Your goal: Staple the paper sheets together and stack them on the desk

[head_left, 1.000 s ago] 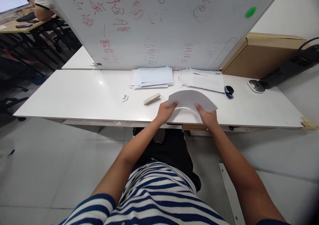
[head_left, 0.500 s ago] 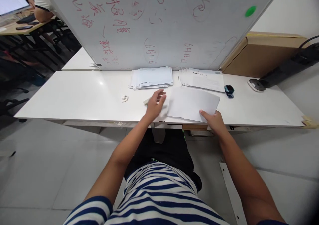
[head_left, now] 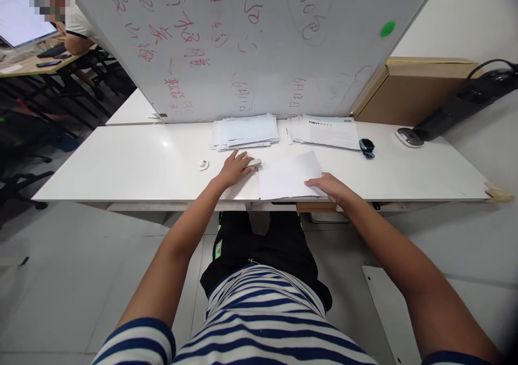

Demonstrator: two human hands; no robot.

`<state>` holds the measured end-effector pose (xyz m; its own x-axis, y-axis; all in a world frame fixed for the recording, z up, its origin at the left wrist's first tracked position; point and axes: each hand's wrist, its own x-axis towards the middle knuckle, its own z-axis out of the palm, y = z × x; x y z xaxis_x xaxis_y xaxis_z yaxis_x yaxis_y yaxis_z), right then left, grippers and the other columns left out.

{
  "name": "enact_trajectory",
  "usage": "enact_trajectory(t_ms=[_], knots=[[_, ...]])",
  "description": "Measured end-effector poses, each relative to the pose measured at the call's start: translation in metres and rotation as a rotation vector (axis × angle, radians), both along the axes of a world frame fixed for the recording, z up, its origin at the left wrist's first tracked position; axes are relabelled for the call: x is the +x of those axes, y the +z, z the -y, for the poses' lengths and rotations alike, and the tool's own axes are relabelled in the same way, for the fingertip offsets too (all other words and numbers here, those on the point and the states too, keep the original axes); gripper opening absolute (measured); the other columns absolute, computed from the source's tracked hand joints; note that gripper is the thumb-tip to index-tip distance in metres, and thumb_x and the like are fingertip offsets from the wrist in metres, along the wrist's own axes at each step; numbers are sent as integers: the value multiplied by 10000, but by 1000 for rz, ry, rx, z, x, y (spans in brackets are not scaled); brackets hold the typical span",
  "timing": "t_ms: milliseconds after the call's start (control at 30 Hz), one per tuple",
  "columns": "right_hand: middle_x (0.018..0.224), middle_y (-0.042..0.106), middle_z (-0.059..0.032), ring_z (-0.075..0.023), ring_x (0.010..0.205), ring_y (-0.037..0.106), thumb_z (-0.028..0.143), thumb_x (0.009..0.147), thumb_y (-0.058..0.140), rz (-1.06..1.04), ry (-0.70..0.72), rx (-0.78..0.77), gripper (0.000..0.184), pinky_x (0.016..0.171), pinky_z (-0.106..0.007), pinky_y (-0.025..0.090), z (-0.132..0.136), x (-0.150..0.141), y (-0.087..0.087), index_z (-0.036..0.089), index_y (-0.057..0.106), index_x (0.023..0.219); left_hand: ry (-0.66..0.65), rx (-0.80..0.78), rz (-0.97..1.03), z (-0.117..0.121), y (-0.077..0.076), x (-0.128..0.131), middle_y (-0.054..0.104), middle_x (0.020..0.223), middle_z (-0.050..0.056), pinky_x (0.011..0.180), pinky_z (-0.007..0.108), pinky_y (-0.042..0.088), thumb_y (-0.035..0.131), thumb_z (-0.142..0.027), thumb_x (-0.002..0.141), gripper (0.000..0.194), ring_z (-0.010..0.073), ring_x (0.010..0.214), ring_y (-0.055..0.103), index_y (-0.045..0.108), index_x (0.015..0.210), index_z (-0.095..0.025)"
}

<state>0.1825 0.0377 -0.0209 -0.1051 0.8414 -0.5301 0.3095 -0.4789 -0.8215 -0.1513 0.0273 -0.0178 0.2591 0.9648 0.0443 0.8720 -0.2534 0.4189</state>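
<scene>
My left hand rests on the desk with its fingers over a small pale stapler, most of which the hand hides. Beside the stapler's front end lies the left edge of some white paper sheets. The sheets are gripped at their right side by my right hand, thumb on top and fingers underneath. Behind them are two stacks of printed papers, a left stack and a right stack.
A whiteboard stands along the desk's back edge. A dark watch, a white earpiece and a mouse lie on the desktop. A cardboard box is at the back right. Another person sits far left.
My left hand has come down leftward onto the stapler. My right hand has brought the sheets left and nearer to me, their left edge now by the stapler. The view has tilted up slightly.
</scene>
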Motion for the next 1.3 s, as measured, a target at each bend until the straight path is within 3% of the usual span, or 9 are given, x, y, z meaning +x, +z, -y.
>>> enact_trajectory(t_ms=[133, 233, 300, 433, 567, 933, 1067, 1200, 1300], knots=[[850, 715, -118, -235, 695, 651, 225, 545, 775, -21, 14, -4, 340, 423, -258, 460, -2, -2, -3, 143, 630, 841, 48, 10, 130, -9, 12, 3, 450, 1427, 79, 1132, 508, 147, 429, -593, 863, 553, 335, 1411, 171, 560, 1257, -227], [845, 715, -117, -240, 690, 651, 215, 529, 779, -25, 0, -6, 360, 431, -273, 475, -4, -1, -5, 135, 638, 850, 78, 70, 266, -24, 21, 13, 541, 1320, 83, 1150, 493, 120, 373, -549, 899, 506, 303, 1376, 264, 583, 1218, -216], [854, 714, -115, -240, 700, 651, 219, 521, 784, -16, -13, -10, 381, 446, -279, 490, -5, -1, -6, 135, 636, 862, 93, 127, 268, -37, 23, 23, 533, 1317, 87, 1157, 509, 61, 387, -529, 900, 471, 300, 1388, 231, 588, 1195, -222], [841, 709, -114, -228, 692, 644, 234, 520, 782, -20, -2, -10, 388, 427, -261, 469, -5, -2, -5, 138, 619, 859, 169, 218, 118, -59, 16, 40, 303, 1508, 94, 1117, 575, -35, 412, -569, 878, 510, 335, 1438, -40, 569, 1211, -216], [812, 704, -111, -233, 684, 635, 230, 527, 769, -26, 10, -21, 340, 417, -268, 460, -3, -6, -2, 151, 618, 822, 167, 151, 31, -71, 0, 47, 219, 1549, 89, 1108, 564, -88, 433, -606, 848, 592, 334, 1441, -44, 537, 1282, -216], [818, 709, -113, -250, 686, 639, 234, 536, 766, -3, -3, -58, 285, 454, -298, 469, -8, -7, -2, 166, 644, 784, 168, 112, 66, -76, -12, 45, 208, 1557, 60, 1104, 566, -125, 413, -551, 871, 603, 322, 1443, -39, 452, 1384, -237], [804, 707, -114, -235, 653, 634, 197, 541, 761, 6, -25, -56, 288, 462, -298, 465, -9, -9, -3, 147, 649, 801, 167, 163, 36, -73, -16, 53, 160, 1569, 59, 1107, 546, -154, 392, -504, 893, 641, 317, 1442, -60, 332, 1459, -209], [823, 702, -123, -231, 651, 637, 184, 570, 753, 13, -20, -85, 304, 471, -299, 465, -8, -9, -1, 123, 635, 843, 124, 213, -8, -65, -8, 59, 163, 1568, 63, 1123, 546, -122, 342, -473, 920, 629, 301, 1446, -48, 265, 1483, -202], [889, 706, -124, -240, 737, 656, 182, 591, 753, 17, -8, -83, 326, 544, -296, 501, -8, -8, 1, 124, 625, 884, 117, 285, -53, -61, 2, 57, 264, 1536, 60, 1144, 539, -47, 318, -468, 943, 558, 276, 1450, 24, 332, 1445, -224]])
